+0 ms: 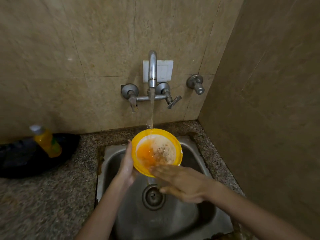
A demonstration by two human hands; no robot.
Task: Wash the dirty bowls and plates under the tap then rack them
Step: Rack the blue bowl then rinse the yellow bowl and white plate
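Note:
A yellow bowl with a white, food-stained inside is held tilted over the steel sink. Water runs from the wall tap into the bowl and foams there. My left hand grips the bowl's left rim from below. My right hand lies flat with fingers stretched, its fingertips touching the bowl's near rim; they look blurred.
A yellow bottle with a white cap stands on the speckled granite counter at the left, in front of a dark pan or bag. Tap handles and a valve jut from the tiled wall. The sink drain lies below the bowl.

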